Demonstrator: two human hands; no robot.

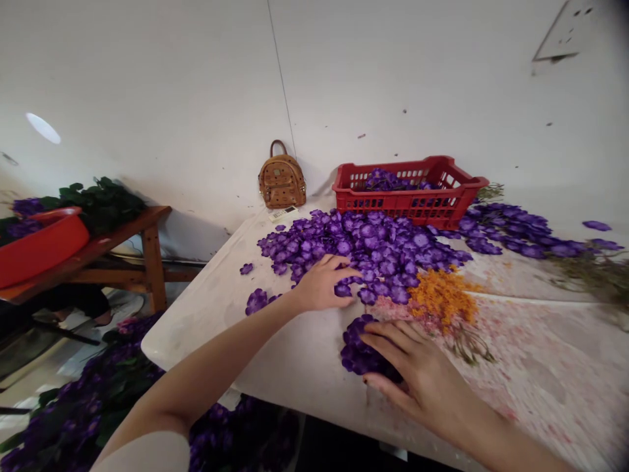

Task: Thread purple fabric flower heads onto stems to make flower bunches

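Observation:
A broad heap of purple artificial flower pieces (373,239) spreads over the white table. At its near edge, my left hand (325,283) reaches in with curved fingers apart, a few purple petals lying between thumb and fingers. Closer to me, a bunched stack of purple flowers (356,347) rests on the tabletop. My right hand (413,360) is wrapped over that stack, fingers on top and thumb at the near side; part of it is hidden under the palm. Beside it lies a pile of orange-yellow stamen pieces (445,298) with thin stems.
A red plastic crate (403,204) with purple flowers stands behind the heap. A brown mini backpack (282,180) sits against the wall. Left, a wooden bench (152,262) carries a red basin (46,246). Finished-looking purple flowers with leaves (93,393) lie below the table's left edge.

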